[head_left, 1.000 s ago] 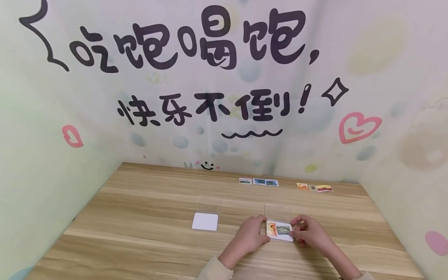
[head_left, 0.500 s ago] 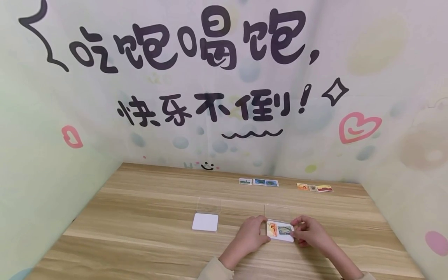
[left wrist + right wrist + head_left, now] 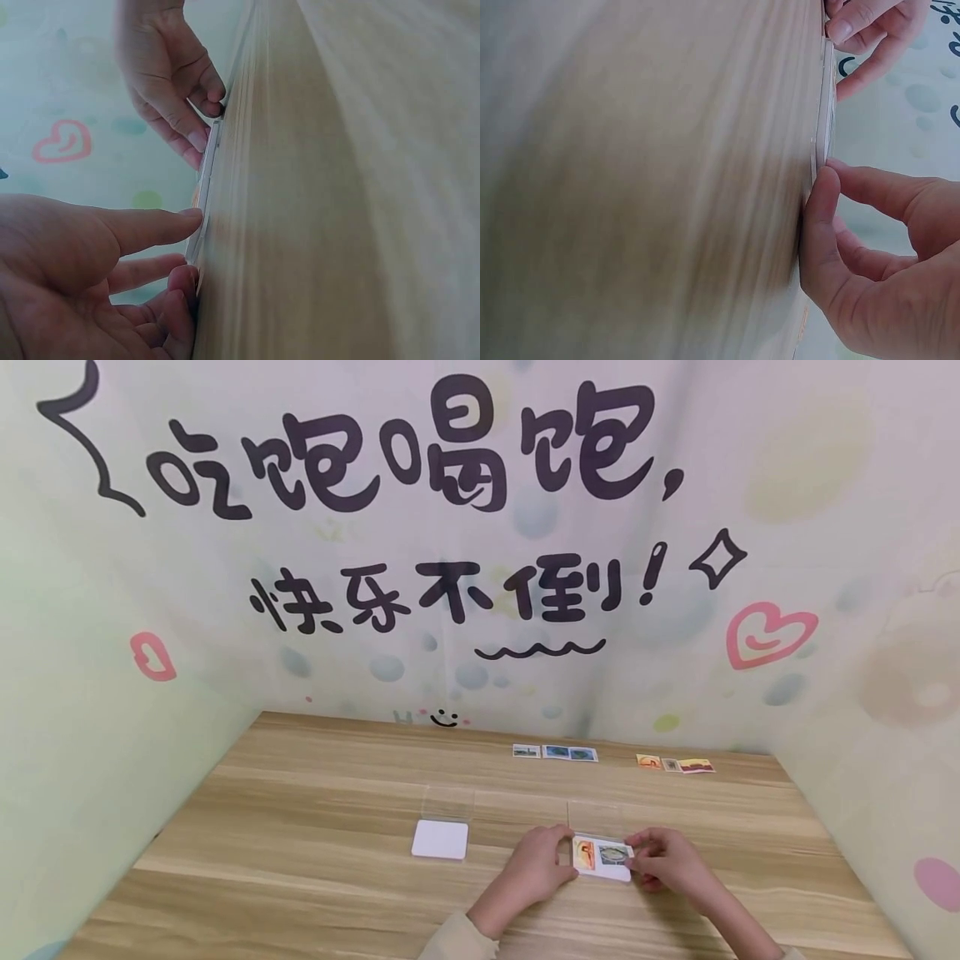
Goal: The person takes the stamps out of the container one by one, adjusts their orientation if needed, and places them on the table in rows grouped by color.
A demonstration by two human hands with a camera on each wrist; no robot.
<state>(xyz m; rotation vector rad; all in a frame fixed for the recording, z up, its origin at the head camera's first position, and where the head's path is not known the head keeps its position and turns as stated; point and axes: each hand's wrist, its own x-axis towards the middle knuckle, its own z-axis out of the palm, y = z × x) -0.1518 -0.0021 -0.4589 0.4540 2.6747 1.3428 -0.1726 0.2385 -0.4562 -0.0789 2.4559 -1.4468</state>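
Head view: print on the rear stamps [image 3: 557, 752] is too small to be read; the right edge of the white card [image 3: 602, 870] is partly covered by the right hand [image 3: 669, 865]; sleeves [image 3: 459, 938] are cut off by the bottom edge. Wrist views: card is caught edge-on, face mostly hidden; tabletop [image 3: 277, 225] is blurred. The left hand [image 3: 86, 259] is cut off by the left edge in the left wrist view, the right hand by the right edge in its own.

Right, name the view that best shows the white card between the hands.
The head view: the white card faces up there, showing an orange picture and grey picture. Both wrist views catch it nearly edge-on, as a thin strip.
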